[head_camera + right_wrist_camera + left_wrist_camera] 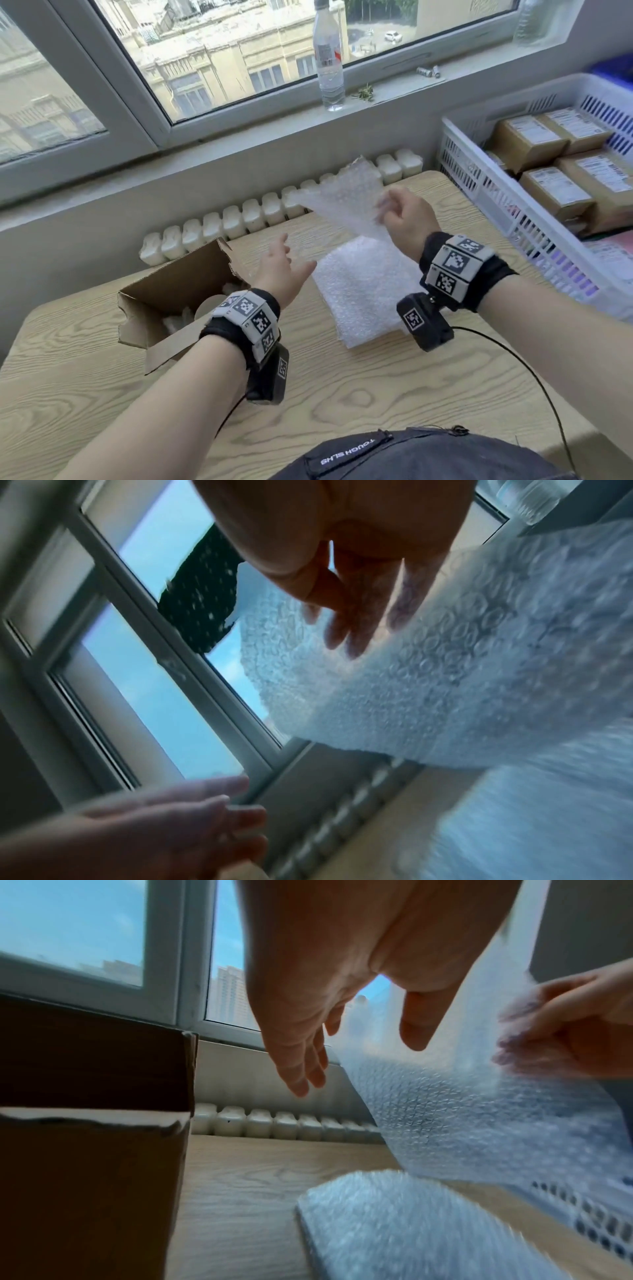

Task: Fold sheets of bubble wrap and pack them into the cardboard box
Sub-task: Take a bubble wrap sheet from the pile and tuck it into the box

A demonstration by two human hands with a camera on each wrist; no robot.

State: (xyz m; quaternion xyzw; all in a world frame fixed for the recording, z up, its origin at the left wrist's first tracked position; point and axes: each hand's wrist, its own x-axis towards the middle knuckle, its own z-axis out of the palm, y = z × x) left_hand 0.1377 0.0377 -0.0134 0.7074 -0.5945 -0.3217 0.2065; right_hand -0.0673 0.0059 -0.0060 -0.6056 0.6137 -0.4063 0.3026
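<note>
One sheet of bubble wrap [346,202] was up in the air, unfolded, pinched at its right edge by your right hand [406,222]. Your left hand [284,270] hovered just left of it, fingers spread, holding nothing. Some white packing already lay in the cardboard box [171,294] at near left; a stack of sheets [363,291] waited on the wooden table [342,394], so plenty looked left. Window, radiator [239,219] and water bottle [329,65] sat far; a white crate of parcels [479,164] stood right.
</note>
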